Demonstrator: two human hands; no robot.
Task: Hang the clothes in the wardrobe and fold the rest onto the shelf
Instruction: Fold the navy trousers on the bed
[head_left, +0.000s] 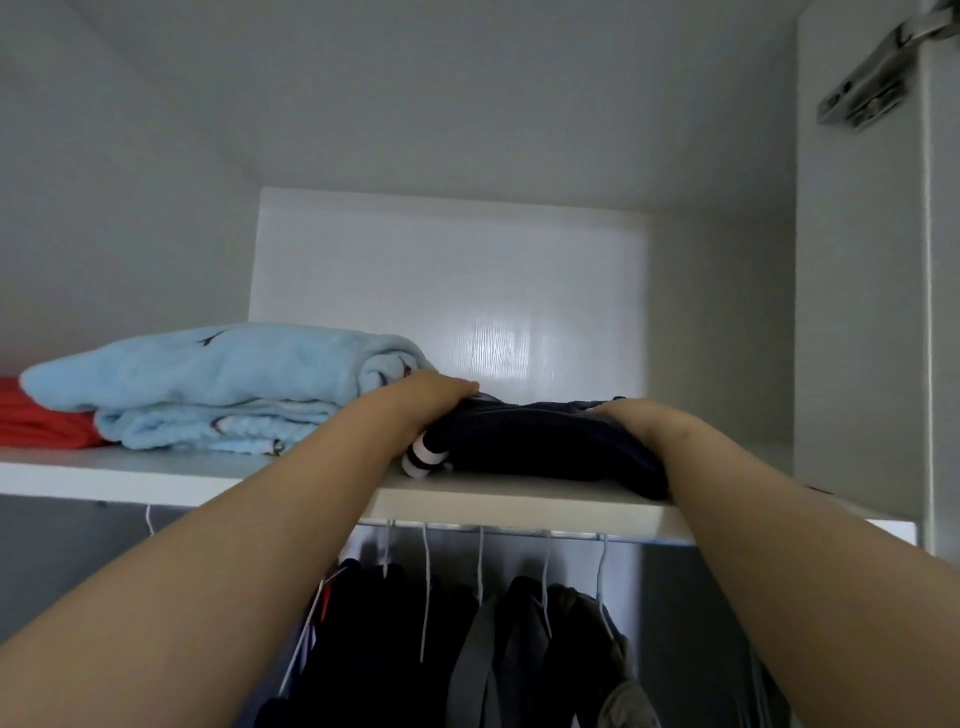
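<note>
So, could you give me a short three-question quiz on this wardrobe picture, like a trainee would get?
1. True or false: the dark garment lies on the shelf.
2. What lies just left of it? A) a blue blanket B) shoes C) books
3. Fill in: under the shelf, clothes hang on ___.
Key: 1 true; 2 A; 3 hangers.
</note>
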